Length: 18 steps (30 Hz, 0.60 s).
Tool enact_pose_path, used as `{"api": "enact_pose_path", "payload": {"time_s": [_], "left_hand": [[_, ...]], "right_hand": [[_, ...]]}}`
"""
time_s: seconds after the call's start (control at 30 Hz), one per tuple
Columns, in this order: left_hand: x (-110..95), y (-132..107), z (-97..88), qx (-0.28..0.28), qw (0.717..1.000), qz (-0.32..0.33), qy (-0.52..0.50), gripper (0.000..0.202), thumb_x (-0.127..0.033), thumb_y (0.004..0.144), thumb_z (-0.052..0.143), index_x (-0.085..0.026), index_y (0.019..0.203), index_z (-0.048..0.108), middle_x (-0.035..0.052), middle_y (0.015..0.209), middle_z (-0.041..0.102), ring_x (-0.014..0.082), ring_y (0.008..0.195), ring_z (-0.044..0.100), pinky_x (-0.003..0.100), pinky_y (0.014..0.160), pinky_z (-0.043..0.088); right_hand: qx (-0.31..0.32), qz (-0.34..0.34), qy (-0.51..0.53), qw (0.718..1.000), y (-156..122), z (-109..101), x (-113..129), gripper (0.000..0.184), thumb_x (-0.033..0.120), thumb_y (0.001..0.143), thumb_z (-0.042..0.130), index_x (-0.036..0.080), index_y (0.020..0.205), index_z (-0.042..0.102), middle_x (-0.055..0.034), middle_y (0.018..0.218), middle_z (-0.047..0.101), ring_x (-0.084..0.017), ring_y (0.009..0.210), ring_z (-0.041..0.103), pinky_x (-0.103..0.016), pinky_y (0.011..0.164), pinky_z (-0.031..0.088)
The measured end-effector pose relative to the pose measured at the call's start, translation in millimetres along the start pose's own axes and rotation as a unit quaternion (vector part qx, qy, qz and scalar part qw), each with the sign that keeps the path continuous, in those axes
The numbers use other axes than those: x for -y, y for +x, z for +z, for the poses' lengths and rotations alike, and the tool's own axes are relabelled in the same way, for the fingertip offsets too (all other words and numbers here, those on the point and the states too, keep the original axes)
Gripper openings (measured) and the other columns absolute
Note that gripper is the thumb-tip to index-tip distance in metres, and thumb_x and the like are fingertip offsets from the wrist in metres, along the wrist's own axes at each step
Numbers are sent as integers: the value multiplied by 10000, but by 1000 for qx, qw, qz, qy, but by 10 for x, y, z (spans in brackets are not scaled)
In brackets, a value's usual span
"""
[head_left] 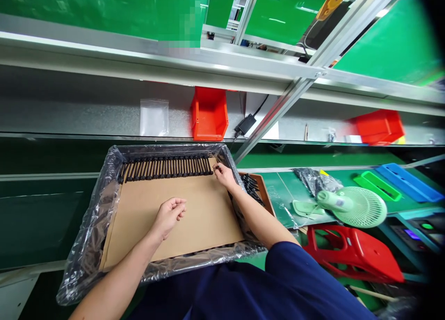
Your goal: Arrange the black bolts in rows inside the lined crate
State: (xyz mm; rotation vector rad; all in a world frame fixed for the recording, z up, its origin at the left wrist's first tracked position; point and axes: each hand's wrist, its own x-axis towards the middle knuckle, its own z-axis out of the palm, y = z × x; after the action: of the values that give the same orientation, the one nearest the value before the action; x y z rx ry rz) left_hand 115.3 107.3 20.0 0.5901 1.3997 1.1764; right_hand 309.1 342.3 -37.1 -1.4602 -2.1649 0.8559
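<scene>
A crate [88,227] lined with clear plastic film stands in front of me, with a brown cardboard sheet [181,218] lying flat in it. Along the sheet's far edge runs a row of several slim black rod-like parts [167,167], side by side. At the right end of this row, my right hand [224,175] is closed in a pinch on a small black part, mostly hidden by the fingers. My left hand [169,216] hovers over the middle of the cardboard, its fingers curled together and nothing visible in them.
A brown bin [266,197] of loose black parts sits right of the crate, partly behind my right forearm. Beyond are a pale green fan [361,206], a red plastic stool [368,253] and blue and green trays [410,182]. A red bin [209,114] stands on the shelf above.
</scene>
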Motion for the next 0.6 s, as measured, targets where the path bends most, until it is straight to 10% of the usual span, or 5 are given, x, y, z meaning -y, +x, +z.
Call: {"api": "enact_pose_path", "payload": {"time_s": [0.27, 0.6], "left_hand": [[15, -1, 3, 3, 1000, 0, 9, 372, -369, 696, 674, -114, 963, 626, 12, 725, 612, 83, 579, 505, 208, 533, 371], [-22, -21, -4, 2, 1000, 5, 9, 355, -362, 692, 672, -118, 946, 629, 14, 717, 616, 92, 584, 515, 216, 536, 378]], "right_hand": [[170, 38, 100, 980, 149, -96, -88, 607, 61, 817, 387, 186, 1409, 434, -114, 1315, 561, -112, 823, 649, -206, 692, 516], [76, 84, -223, 968, 562, -34, -44, 327, 78, 834, 540, 118, 1144, 637, -149, 1103, 690, -222, 1040, 646, -252, 902, 460]]}}
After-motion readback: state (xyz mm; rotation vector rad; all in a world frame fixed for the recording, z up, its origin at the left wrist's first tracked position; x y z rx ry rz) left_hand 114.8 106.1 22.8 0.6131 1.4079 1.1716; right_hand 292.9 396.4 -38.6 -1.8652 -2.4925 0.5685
